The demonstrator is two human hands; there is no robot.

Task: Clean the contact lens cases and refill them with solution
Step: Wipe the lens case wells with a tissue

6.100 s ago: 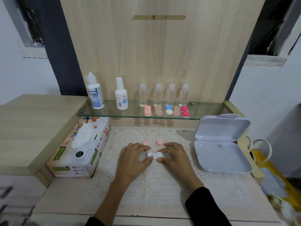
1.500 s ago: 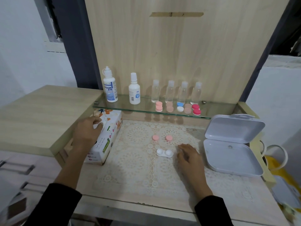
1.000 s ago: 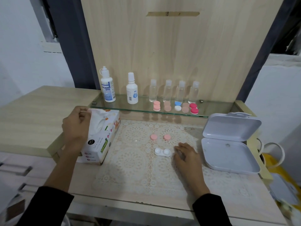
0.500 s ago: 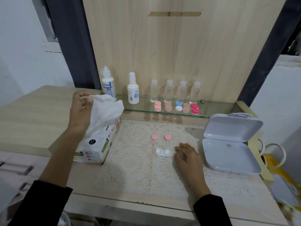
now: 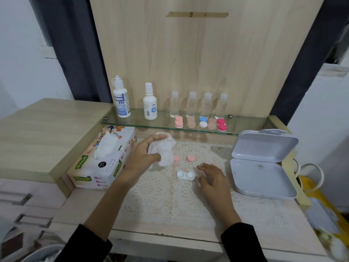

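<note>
Lens case (image 5: 185, 175) just left of right hand (image 5: 213, 179); left hand (image 5: 144, 155) holds tissue (image 5: 165, 152).

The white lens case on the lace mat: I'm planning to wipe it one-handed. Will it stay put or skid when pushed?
The white lens case looks small, hollow plastic, so probably light and likely to skid under a wipe. The textured lace mat may add some grip. It lies flat and wide, so tipping or rolling seems unlikely.

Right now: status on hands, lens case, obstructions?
Left hand grips tissue above the mat. Right hand empty, beside white lens case, caps off. Pink caps lie behind it; path looks clear.
</note>
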